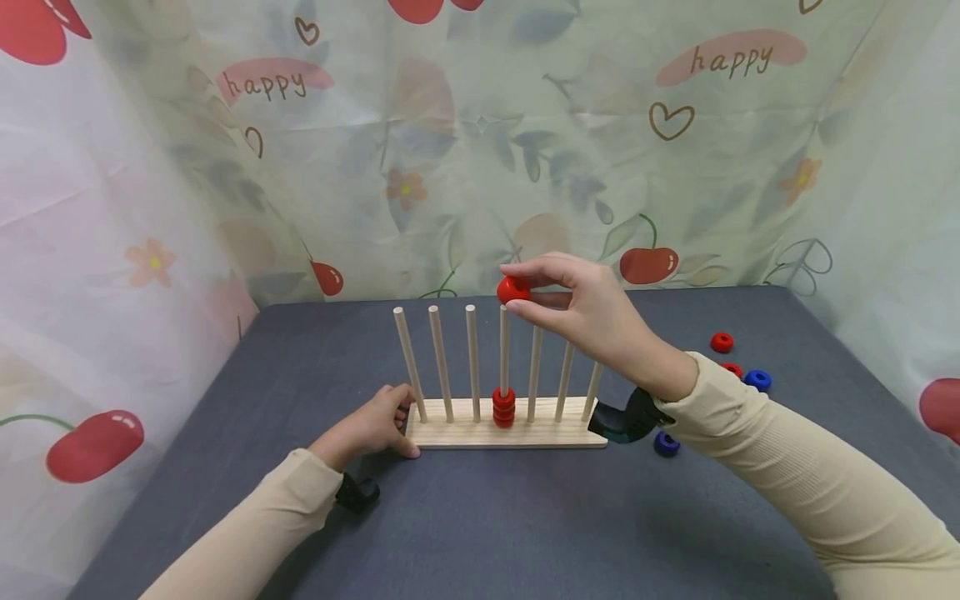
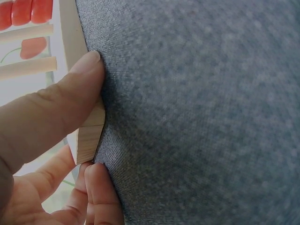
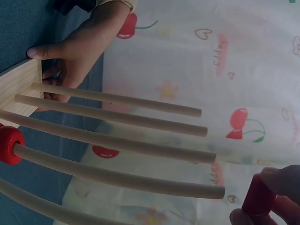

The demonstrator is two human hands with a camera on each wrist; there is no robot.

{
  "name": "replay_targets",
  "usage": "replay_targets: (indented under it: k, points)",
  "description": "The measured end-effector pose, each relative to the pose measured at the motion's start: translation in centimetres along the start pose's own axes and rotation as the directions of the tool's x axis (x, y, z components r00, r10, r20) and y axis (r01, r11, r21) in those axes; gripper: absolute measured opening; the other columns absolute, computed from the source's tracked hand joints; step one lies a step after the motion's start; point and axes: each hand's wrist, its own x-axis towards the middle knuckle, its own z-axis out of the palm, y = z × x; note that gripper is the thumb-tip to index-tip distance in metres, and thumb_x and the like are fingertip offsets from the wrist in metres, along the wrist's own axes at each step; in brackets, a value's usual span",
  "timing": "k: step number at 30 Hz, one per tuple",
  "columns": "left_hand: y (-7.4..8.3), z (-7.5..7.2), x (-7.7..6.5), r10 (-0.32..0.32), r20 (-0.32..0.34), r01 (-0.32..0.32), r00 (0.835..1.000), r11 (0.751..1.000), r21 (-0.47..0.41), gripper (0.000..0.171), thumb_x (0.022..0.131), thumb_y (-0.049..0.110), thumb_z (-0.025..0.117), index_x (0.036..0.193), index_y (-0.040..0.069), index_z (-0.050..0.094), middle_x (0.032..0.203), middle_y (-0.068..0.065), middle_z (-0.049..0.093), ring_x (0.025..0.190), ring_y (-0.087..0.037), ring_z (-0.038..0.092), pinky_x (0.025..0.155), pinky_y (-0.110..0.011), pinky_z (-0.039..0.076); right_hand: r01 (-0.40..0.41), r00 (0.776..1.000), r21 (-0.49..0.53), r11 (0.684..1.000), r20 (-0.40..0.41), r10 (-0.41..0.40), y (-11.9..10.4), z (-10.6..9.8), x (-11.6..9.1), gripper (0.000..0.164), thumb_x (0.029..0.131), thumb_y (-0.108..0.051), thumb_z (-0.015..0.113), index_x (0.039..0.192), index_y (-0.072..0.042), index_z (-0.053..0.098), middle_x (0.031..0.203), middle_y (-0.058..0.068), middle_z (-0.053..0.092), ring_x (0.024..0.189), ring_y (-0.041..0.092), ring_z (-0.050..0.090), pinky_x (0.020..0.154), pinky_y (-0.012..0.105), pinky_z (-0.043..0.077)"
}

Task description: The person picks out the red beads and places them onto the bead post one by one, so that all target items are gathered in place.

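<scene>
A wooden peg rack (image 1: 450,435) with a row of upright pegs stands on the table. Several red rings (image 1: 504,408) are stacked at the bottom of its middle peg (image 1: 505,350). My left hand (image 1: 377,423) grips the left end of the base, thumb along the front edge and fingers behind. Above the rack, my right hand (image 1: 592,304) pinches another red ring (image 1: 513,289) between thumb and fingers, close over the top of the middle peg. In the right wrist view this held ring (image 3: 258,194) is just beyond the peg's tip (image 3: 218,192), apart from it.
To the right on the dark table (image 1: 510,533) lie loose rings: a red ring (image 1: 722,342), another red ring (image 1: 732,369) partly hidden by the sleeve, a blue ring (image 1: 758,381) and a dark blue ring (image 1: 667,443) beneath the right forearm. A printed curtain (image 1: 480,167) hangs behind.
</scene>
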Motion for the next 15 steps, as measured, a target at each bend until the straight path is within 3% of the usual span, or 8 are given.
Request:
replay_targets:
  k: [15]
  points:
    - [-0.03,0.03,-0.18,0.027,-0.005,-0.027,1.000,1.000,-0.002,0.064,0.060,-0.002,0.089,0.112,-0.001,0.051,0.106,-0.014,0.043,0.093,-0.023,0.047,0.083,-0.037,0.044,-0.010,1.000,-0.012,1.000,-0.001,0.010,0.41,0.33,0.26,0.040,0.083,-0.005,0.074,0.122,-0.006,0.066,0.115,0.009,0.065,0.102,0.020,0.066,0.082,0.023,0.053]
